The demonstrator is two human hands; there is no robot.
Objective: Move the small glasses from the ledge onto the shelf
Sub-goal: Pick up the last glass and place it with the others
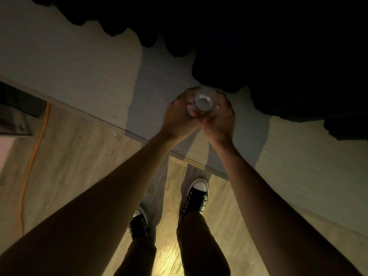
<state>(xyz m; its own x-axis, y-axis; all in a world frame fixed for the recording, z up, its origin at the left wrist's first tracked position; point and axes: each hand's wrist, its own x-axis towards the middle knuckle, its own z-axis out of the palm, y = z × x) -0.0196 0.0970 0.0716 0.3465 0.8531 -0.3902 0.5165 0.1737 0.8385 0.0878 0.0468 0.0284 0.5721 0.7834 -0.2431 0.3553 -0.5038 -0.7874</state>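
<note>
A small clear glass (204, 102) is held out in front of me, its round mouth facing the camera. My left hand (180, 116) and my right hand (220, 119) both wrap around it from either side, fingers touching below it. A second glass may sit stacked under it, but I cannot tell. Behind the hands is a pale wood-grain panel (95, 76). Neither the ledge nor the shelf can be made out in the dim light.
A large dark shape (278, 46) fills the top and right. An orange cable (31, 156) runs down the wooden floor (79, 156) at the left. A dark box (16, 108) stands at the far left. My two sneakers (197, 196) stand close to the panel's base.
</note>
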